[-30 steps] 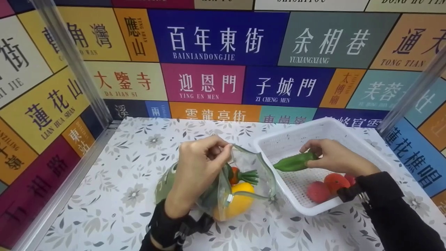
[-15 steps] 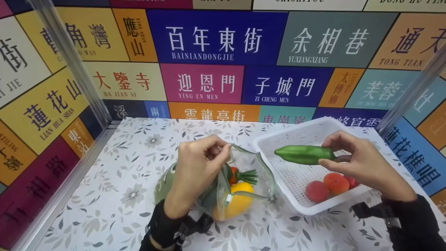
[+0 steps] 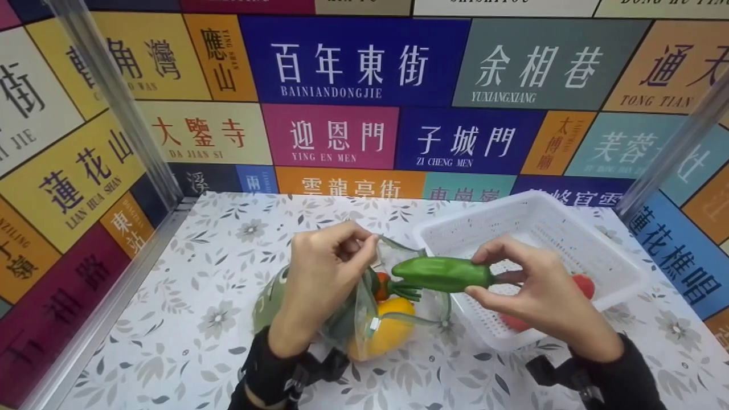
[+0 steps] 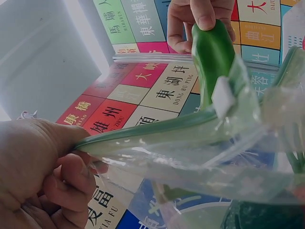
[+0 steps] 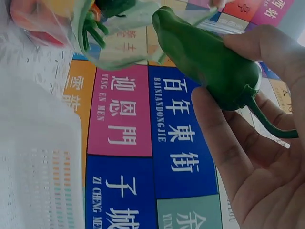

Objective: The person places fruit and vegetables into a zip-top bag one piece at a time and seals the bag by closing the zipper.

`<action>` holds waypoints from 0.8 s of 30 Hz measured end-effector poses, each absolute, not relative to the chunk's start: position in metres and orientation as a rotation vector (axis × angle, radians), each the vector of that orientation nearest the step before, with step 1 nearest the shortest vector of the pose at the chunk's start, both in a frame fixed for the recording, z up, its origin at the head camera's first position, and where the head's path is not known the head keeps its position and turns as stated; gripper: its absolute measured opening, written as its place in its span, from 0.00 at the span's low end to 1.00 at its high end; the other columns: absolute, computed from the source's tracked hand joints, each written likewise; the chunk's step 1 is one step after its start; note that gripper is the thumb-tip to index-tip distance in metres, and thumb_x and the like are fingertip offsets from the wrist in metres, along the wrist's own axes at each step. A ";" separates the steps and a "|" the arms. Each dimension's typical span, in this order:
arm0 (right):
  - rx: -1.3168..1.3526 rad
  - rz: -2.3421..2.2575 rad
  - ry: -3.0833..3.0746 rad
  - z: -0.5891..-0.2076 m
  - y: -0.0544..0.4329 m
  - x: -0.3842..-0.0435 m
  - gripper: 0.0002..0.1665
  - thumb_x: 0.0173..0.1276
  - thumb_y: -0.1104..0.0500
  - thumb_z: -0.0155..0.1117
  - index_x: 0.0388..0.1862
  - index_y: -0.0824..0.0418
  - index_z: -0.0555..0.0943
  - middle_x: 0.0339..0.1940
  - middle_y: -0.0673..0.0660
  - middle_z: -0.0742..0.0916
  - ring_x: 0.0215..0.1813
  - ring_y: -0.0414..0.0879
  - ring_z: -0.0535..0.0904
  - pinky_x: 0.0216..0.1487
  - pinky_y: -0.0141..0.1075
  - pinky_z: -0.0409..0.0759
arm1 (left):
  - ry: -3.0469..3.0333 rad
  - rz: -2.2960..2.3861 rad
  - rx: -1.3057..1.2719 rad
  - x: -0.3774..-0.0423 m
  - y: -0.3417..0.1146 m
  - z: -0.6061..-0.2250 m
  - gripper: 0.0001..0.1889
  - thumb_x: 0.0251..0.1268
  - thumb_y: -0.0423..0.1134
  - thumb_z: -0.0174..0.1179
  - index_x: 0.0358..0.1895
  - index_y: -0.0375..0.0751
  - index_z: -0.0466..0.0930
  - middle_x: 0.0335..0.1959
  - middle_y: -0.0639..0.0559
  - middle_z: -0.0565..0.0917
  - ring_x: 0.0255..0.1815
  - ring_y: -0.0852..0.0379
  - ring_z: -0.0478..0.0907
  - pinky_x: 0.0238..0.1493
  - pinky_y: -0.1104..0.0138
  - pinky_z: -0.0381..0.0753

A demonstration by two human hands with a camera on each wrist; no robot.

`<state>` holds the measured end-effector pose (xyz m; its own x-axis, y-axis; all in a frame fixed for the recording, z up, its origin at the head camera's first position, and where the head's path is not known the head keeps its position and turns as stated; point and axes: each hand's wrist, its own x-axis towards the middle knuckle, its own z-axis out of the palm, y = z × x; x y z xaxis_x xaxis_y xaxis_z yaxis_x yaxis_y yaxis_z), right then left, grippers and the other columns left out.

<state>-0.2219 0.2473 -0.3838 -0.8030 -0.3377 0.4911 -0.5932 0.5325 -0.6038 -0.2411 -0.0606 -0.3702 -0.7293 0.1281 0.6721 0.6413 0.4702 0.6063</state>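
My left hand (image 3: 319, 279) pinches the rim of a clear zip bag (image 4: 157, 167) with a green zip edge, its mouth spread open. Inside the bag lie a yellow fruit or vegetable (image 3: 393, 333), an orange one with green stalks (image 3: 380, 286) and dark green produce (image 4: 257, 214), partly hidden. My right hand (image 3: 538, 285) holds a long green pepper (image 3: 441, 274) by its stem end, between thumb and fingers. The pepper's tip points left, at the bag's mouth. Its curved stem (image 5: 271, 129) shows in the right wrist view.
A white perforated plastic basket (image 3: 618, 262) stands right of the bag. Red fruits (image 3: 584, 285) lie in it, partly behind my right hand. A leaf-patterned cloth (image 3: 188, 353) covers the table, and panels with printed signs (image 3: 353, 62) stand behind.
My right hand has lifted the green pepper out of the basket and carried it left to the bag's mouth. My left hand has stayed in place on the bag's rim.
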 end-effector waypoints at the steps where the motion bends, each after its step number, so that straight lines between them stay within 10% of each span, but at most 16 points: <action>1: 0.785 1.140 -2.453 -0.386 0.241 -0.222 0.24 0.53 0.69 0.86 0.45 0.55 0.85 0.43 0.46 0.91 0.46 0.36 0.88 0.41 0.32 0.91 | -2.168 -1.224 -0.637 -0.241 -0.061 -0.370 0.06 0.69 0.32 0.69 0.32 0.41 0.91 0.20 0.55 0.85 0.20 0.66 0.74 0.26 0.73 0.81; 24: 0.908 1.049 -2.281 -0.420 0.151 -0.227 0.22 0.59 0.58 0.85 0.51 0.60 0.87 0.48 0.51 0.93 0.50 0.43 0.92 0.46 0.27 0.89 | -2.156 -1.165 -0.648 -0.241 -0.060 -0.370 0.06 0.69 0.32 0.68 0.33 0.41 0.91 0.20 0.54 0.86 0.19 0.65 0.76 0.24 0.73 0.81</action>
